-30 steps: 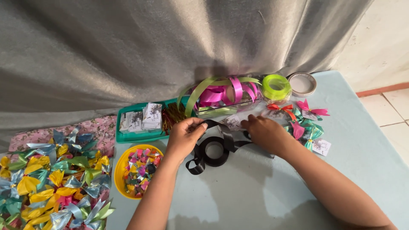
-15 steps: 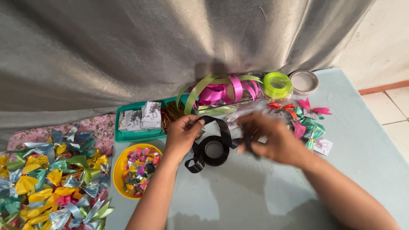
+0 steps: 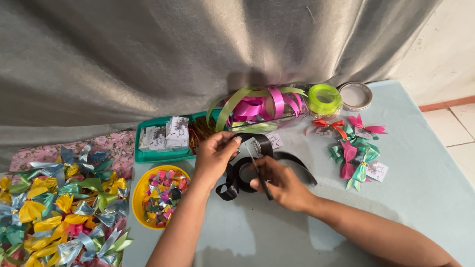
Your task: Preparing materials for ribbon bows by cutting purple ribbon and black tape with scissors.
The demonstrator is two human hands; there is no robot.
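A roll of black ribbon (image 3: 236, 184) lies on the pale blue table (image 3: 425, 198), with a loose strip (image 3: 297, 163) trailing to the right. My left hand (image 3: 212, 157) pinches a loop of the black ribbon (image 3: 260, 140) raised above the roll. My right hand (image 3: 283, 185) is closed around a thin dark pair of scissors (image 3: 257, 168). Their shiny tip reaches up to the loop beside my left fingers.
A green tray (image 3: 143, 157) of small packets and a yellow bowl (image 3: 137, 198) of coloured bits sit to the left, by a pile of ribbon bows (image 3: 59, 207). Behind are pink and green ribbon coils (image 3: 262, 106), a lime roll (image 3: 324, 99), a white roll (image 3: 355, 95). Finished bows (image 3: 356, 155) lie right.
My right hand has come from the right of the ribbon to its near side, now with scissors pointing up at the loop. My left hand still holds the ribbon.
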